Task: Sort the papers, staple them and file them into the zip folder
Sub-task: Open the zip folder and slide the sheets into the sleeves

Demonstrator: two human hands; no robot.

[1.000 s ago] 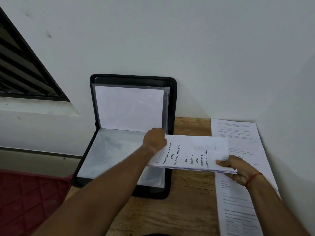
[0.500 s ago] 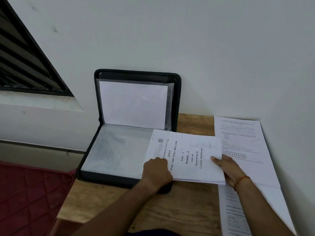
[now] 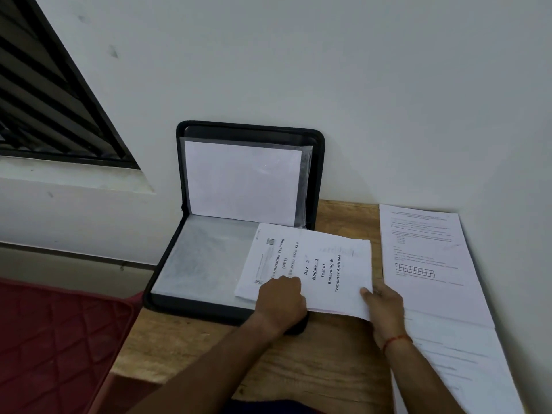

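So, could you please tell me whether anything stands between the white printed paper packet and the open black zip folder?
Nothing visible does. The white printed paper packet, held by the left hand and right hand, overlaps the right side of the flat lower half of the open black zip folder.

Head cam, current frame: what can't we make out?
All in the head view:
Staple in the packet: too small to tell, and part of its near edge is under the left hand.
Zip folder, near-right corner: covered by the packet and left hand.
Loose sheets at right: body text too small, cut off by the bottom edge, partly under the right hand.
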